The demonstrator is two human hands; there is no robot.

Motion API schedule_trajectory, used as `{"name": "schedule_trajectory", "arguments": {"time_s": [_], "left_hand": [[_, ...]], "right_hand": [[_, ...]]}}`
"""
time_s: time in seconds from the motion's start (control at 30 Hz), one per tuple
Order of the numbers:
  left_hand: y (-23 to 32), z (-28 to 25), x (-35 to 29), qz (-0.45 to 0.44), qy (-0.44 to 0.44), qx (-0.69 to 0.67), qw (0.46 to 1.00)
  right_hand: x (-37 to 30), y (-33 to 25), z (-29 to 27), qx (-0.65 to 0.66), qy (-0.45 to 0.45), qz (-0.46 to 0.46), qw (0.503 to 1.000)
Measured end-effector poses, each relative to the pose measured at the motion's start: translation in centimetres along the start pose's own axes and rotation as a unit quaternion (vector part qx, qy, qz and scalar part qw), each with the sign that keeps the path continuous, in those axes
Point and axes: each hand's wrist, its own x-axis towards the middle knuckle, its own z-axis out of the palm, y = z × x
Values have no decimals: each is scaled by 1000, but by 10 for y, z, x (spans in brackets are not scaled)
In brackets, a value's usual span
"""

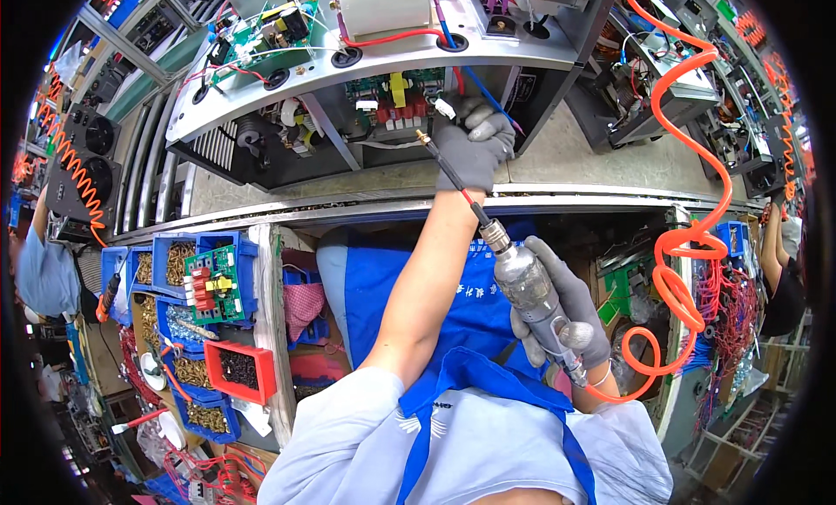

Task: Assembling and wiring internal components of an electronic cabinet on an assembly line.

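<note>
- Metal rollers [150, 170] lie left of the beige-grey tabletop [557, 161].
- A long metal rail [348, 206] borders its near edge.
- A pale metal frame [126, 42] stands at upper left.
- Lighting is bright.

The person wears a pale grey-blue cloth shirt [514, 444] with short, loose sleeves [340, 414] and a whitish wing-like print [422, 422] on the chest. Over it is a bright blue fabric apron [374, 287] with blue straps [418, 457] and small white lettering [515, 285]. Dark grey fabric gloves [466, 161] cover both hands, with paler grey on some fingers [575, 335].
</note>
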Motion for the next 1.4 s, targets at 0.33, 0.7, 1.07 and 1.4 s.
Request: {"name": "schedule_trajectory", "arguments": {"time_s": [0.33,0.7,1.07,1.4], "left_hand": [[4,-19,-13,37,-198,68,977],[5,-45,40,425,56,500,753],[-3,-28,18,402,-3,441,802],[12,-26,7,372,-2,423,826]], "right_hand": [[-1,11,-21,-1,-28,5,1000],[27,-6,11,-6,5,14,1000],[61,2,29,251,-51,28,966],[66,1,65,344,-71,43,935]]}}
